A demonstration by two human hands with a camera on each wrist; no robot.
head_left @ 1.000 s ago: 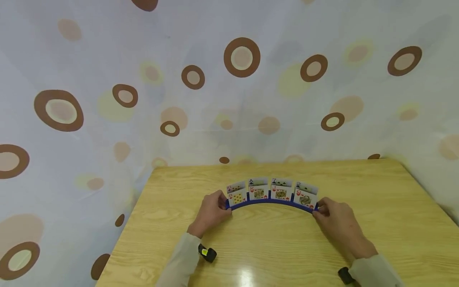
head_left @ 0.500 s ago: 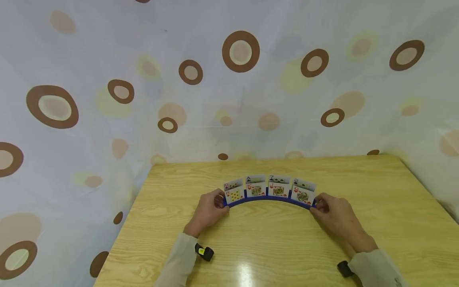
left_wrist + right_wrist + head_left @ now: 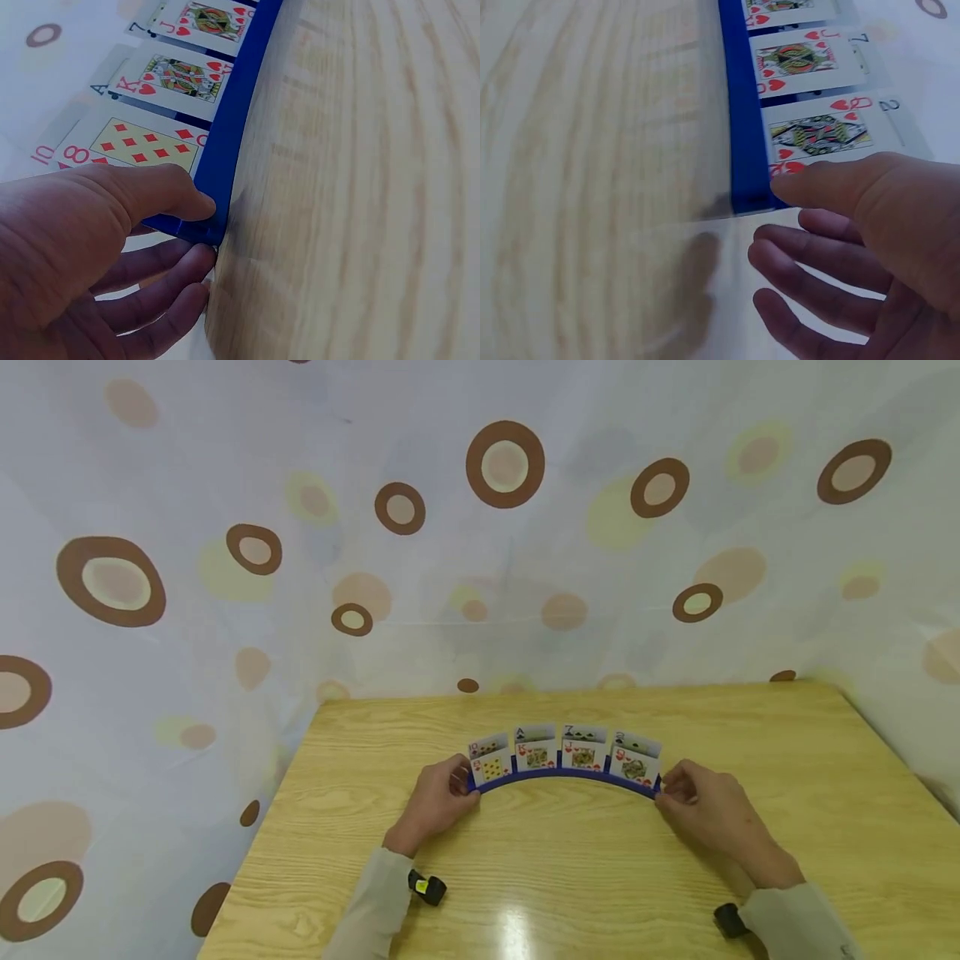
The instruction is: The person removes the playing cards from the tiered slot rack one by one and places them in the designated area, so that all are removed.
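A curved blue playing card holder (image 3: 566, 772) stands on the table with playing cards upright in two rows. In front are the eight of diamonds (image 3: 142, 142), king (image 3: 176, 79), jack (image 3: 795, 60) and queen of hearts (image 3: 821, 135); a ten, ace, seven and two rise partly hidden behind. My left hand (image 3: 437, 797) pinches the holder's left end, thumb on its front and fingers behind. At the right end, my right hand (image 3: 716, 810) is beside the holder, its thumb tip near the queen's lower corner and its other fingers loosely bent, apart from the holder.
The wooden table (image 3: 570, 877) extends around the holder, its back edge against a wall covering (image 3: 450, 568) patterned with circles. Each wrist wears a black strap with a small device, the left one (image 3: 427, 887) and the right one (image 3: 729, 920).
The head view has tilted and shifted slightly. My right hand has eased a little to the right, loosening from the holder's end. My left hand keeps its grip, and the cards look unchanged.
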